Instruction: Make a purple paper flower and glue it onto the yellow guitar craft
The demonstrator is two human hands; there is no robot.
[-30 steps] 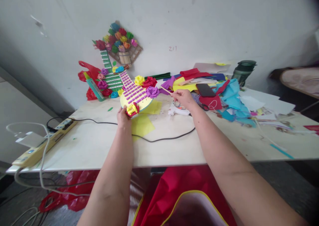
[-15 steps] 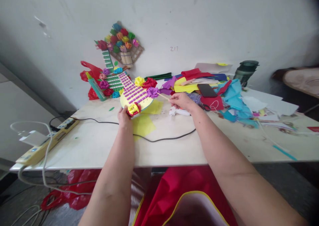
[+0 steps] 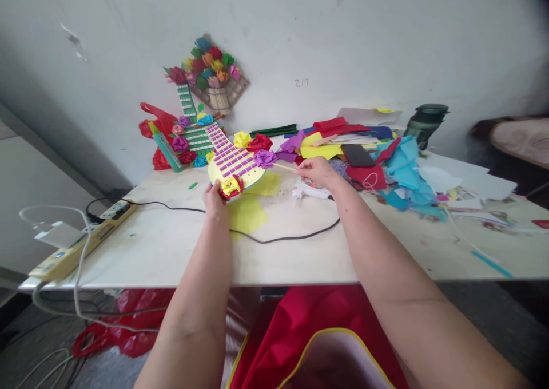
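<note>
My left hand [image 3: 215, 197] grips the lower left rim of a yellow board [image 3: 217, 173] striped with purple bars, beside a red and yellow paper flower [image 3: 232, 187]. Along its right side sit a yellow paper flower [image 3: 242, 139], a red one [image 3: 259, 142] and a purple one [image 3: 265, 158]. My right hand [image 3: 315, 171] pinches a thin wooden stick [image 3: 285, 166], whose far end meets the purple flower. Just below the right hand a white glue gun [image 3: 309, 191] lies on the table.
A black cord [image 3: 274, 241] crosses the table [image 3: 295, 263] to a power strip [image 3: 92, 240] at left. Yellow paper [image 3: 249, 214] lies under the board. Coloured paper [image 3: 321, 149], a phone [image 3: 357, 155] and a dark bottle [image 3: 425, 124] stand or lie at right. Behind is a glue bottle [image 3: 165, 149].
The whole view has shifted very slightly. Both hands keep their holds, and the stick still meets the purple flower.
</note>
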